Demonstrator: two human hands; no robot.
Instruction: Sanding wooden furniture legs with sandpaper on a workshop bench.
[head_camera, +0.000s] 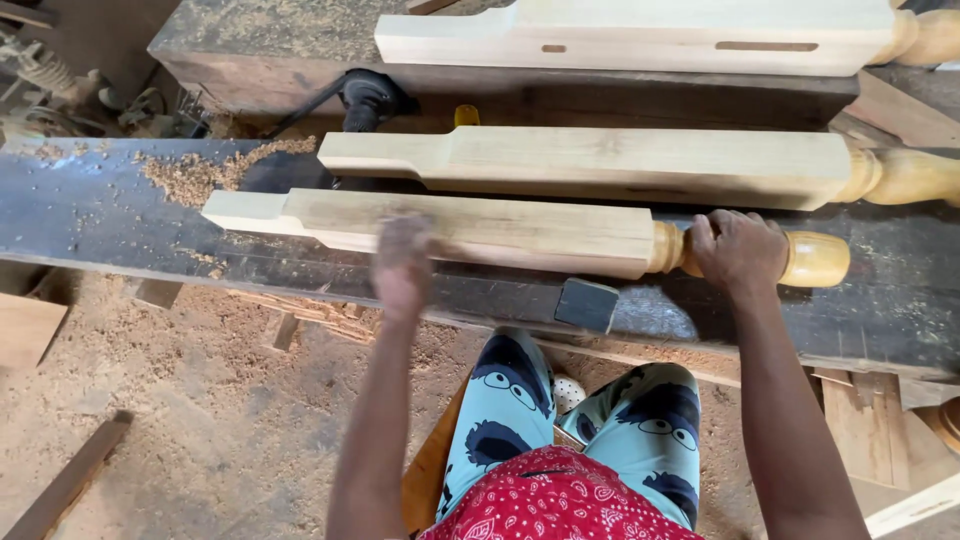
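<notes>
Hands work a pale turned wooden leg lying across a dark workbench. Right hand wraps closed around the leg's turned neck beside its rounded yellow end. Left hand is blurred on the squared middle section; its grip cannot be told. Two similar legs lie beyond, and sawdust is scattered at the bench's left.

Even, soft daylight, faint shadows; the left hand is motion-blurred, perhaps rubbing.
</notes>
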